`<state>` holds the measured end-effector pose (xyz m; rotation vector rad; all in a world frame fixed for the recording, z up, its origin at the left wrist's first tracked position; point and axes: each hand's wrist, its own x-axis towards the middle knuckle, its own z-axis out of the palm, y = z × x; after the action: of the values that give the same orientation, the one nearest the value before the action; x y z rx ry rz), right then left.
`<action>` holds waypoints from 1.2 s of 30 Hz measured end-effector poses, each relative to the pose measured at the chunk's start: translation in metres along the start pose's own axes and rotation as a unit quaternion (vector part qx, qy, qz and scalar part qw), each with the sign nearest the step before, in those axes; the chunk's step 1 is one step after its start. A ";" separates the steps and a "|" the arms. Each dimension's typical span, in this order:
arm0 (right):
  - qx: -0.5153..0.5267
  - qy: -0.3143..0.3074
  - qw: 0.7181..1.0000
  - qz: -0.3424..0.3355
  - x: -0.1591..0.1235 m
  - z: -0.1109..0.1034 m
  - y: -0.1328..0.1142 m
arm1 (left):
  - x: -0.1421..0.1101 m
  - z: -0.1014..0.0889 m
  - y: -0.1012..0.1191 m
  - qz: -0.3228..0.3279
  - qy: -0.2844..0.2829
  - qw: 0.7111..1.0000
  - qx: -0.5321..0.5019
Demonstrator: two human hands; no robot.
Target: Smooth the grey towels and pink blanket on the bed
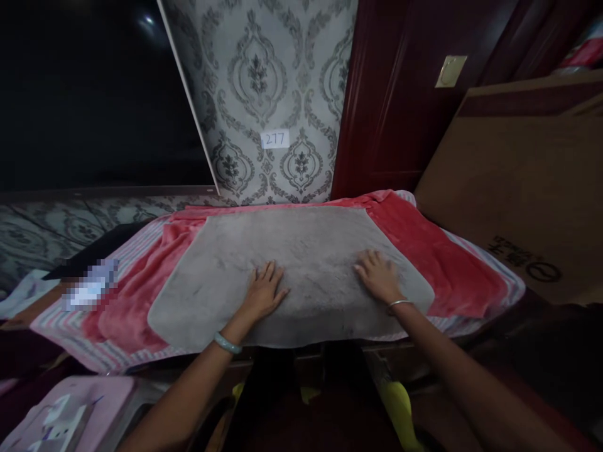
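A grey towel point(301, 251) lies spread flat on top of a red towel point(443, 257), which covers a pink-and-white striped cloth point(513, 282) on a table. My left hand point(262, 292) rests palm down on the grey towel near its front middle, fingers stretched out. My right hand point(377, 276) lies flat on the grey towel further right, fingers spread. Neither hand holds anything. A green bangle circles my left wrist, and a thin metal bangle my right.
A large cardboard box point(518, 188) leans at the right. A patterned wall with a white label point(274, 139) and a dark red door point(400, 94) stand behind the table. A dark screen point(94, 94) fills the upper left. A pink item point(66, 414) sits at lower left.
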<state>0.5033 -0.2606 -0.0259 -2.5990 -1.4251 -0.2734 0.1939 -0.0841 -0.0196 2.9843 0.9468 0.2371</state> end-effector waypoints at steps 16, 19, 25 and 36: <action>0.017 -0.079 0.995 -0.064 0.041 0.025 0.010 | 0.004 -0.020 -0.114 -0.173 -0.056 0.982 0.050; 0.013 -0.086 0.995 0.053 0.041 0.026 0.083 | -0.019 -0.030 -0.182 -0.270 -0.024 0.961 0.053; -0.015 -0.001 0.990 0.140 0.066 0.020 0.038 | 0.023 -0.024 -0.178 -0.307 0.069 0.947 0.061; 0.026 -0.061 0.989 -0.135 0.149 0.055 -0.037 | 0.162 0.012 -0.098 -0.039 -0.066 0.997 0.000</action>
<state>0.5552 -0.1071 -0.0417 -2.4160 -1.8031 -0.1112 0.2700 0.0892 -0.0126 2.9115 1.0464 0.0399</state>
